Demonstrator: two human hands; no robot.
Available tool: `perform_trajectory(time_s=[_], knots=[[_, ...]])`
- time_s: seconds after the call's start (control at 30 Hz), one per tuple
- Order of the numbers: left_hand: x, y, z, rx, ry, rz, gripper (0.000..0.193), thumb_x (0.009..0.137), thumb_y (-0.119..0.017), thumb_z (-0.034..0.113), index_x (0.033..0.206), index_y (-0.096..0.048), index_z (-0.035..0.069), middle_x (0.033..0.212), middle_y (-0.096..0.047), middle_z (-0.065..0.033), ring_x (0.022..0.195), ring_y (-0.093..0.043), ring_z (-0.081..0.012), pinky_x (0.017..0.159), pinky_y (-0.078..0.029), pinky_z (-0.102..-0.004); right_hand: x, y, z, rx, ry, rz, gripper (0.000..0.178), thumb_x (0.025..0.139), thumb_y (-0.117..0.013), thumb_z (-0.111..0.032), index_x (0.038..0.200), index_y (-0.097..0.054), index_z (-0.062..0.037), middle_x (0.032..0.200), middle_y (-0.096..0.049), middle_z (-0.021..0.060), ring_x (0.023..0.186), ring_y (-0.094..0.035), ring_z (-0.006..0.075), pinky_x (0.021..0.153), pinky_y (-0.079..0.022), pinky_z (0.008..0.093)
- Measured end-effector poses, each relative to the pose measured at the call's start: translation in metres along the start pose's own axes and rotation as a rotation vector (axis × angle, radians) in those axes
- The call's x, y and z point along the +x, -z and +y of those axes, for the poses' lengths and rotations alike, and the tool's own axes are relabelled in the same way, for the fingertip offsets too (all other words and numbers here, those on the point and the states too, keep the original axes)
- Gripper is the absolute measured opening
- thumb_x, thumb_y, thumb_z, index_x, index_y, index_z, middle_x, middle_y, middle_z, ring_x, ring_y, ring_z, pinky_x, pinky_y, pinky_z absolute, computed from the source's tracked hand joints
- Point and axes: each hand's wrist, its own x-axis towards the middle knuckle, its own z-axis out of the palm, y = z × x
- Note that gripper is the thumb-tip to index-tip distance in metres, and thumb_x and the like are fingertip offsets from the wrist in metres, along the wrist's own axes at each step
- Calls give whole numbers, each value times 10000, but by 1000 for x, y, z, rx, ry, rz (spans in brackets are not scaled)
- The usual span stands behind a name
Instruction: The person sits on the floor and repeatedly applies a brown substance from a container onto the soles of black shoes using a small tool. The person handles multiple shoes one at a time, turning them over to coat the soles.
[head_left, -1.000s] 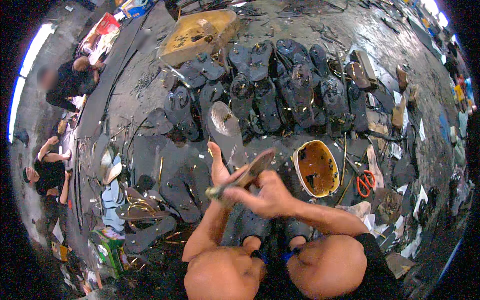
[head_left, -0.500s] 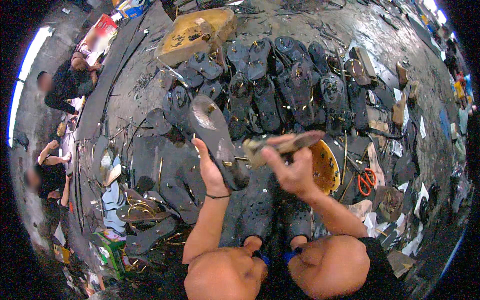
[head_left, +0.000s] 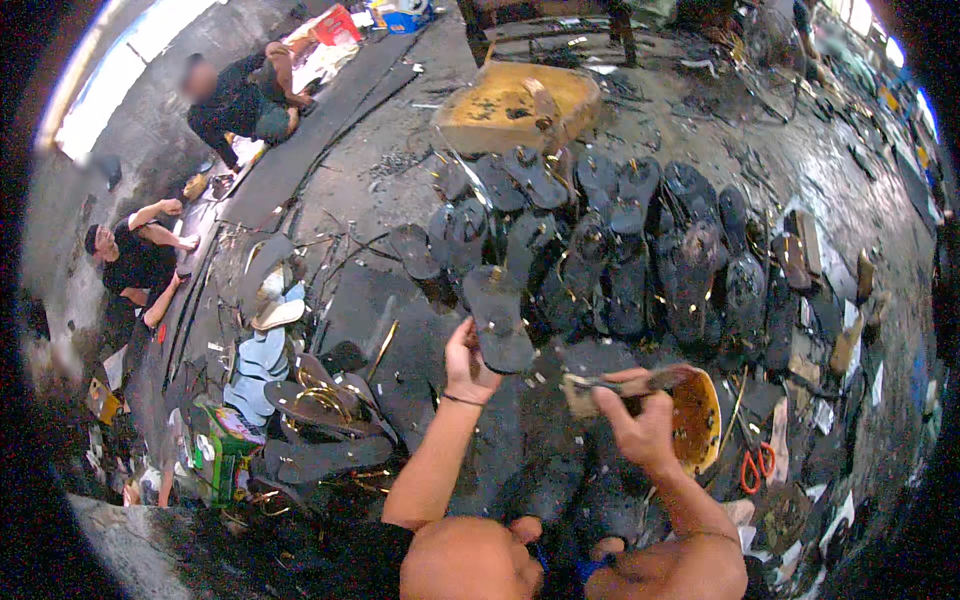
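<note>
A dark, flat shoe sole [head_left: 500,325] stands tilted up in my left hand [head_left: 470,372], whose fingers are closed around its near side. To the right, my right hand [head_left: 640,418] grips a short tool with a dark handle and a tan, block-like end [head_left: 583,395]. That end points left toward the sole but stays apart from it. The tool's exact kind cannot be made out. Just beyond both hands, several dark sandals [head_left: 627,265] with thong straps lie in close rows on the ground.
A yellow bowl-like container [head_left: 707,425] stands beside my right hand, with orange-handled scissors [head_left: 757,467] further right. Pale blue sole pieces [head_left: 258,378] and a green box [head_left: 228,455] lie left. A yellow slab [head_left: 470,125] sits beyond the sandals. Two people [head_left: 145,255] sit at the left.
The view has shifted, so the scene sits lower and further right. The sole has been turned, and its broad dark face now shows. The tool's end is further from the sole.
</note>
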Motion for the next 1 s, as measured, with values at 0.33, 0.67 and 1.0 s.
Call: perform_trajectory(time_s=[0.33,0.67,1.0], knots=[[144,-31,163,-169,-481,257,577,1004,-434,470,1420,-402,72,1464,-445,-139,1322,-450,-324,1049,-407,-531,-20,46,35,18,-194,113,170,878,-719,-137,979,-668,-11,869,-680,37,768,-614,127,702,-494,277],[-117,118,1,2362,-335,600,582,839,-682,461,1153,-622,-25,1507,-295,-330,1452,-113,-509,1150,-165,-604,-40,127,115,-760,33,430,252,912,-683,-195,1034,-611,13,930,-646,116,844,-625,235,801,-488,374],[-179,39,-36,1750,-325,265,845,754,-801,259,1411,-315,45,1180,-612,-215,1115,-595,-380,977,-469,-447,-90,172,122,-1072,-48,212,245,866,-680,-198,923,-578,18,897,-637,240,818,-606,435,734,-470,478]])
